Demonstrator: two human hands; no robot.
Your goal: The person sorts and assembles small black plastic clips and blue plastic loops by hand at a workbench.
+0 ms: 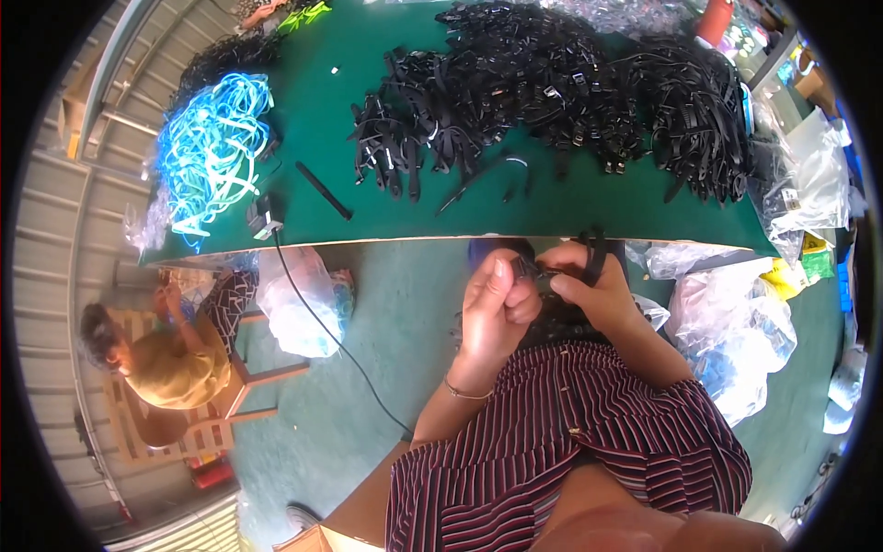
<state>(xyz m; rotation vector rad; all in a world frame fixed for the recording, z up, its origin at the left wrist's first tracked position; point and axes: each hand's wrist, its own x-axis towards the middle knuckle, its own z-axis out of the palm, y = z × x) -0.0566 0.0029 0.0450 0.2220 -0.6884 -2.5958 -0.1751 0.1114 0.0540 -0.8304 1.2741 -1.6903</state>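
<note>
Just in front of the table's near edge, both my hands work on one black strap (597, 259) with a small dark buckle-like piece (525, 268) at its end. My left hand (498, 302) is closed, its thumb up and its fingers curled round that piece. From the other side my right hand (591, 286) pinches the strap, and a loop of it stands up behind the fingers. The fingertips hide the exact join. Beyond my hands, a large heap of black straps with buckles (515, 83) covers the back of the table.
The green table (303, 120) carries a pile of blue straps (213, 147), a loose black strip (324, 190) and a small device (264, 218) whose cable hangs to the floor. Plastic bags (731, 331) stand at right. A seated person (179, 368) works at left.
</note>
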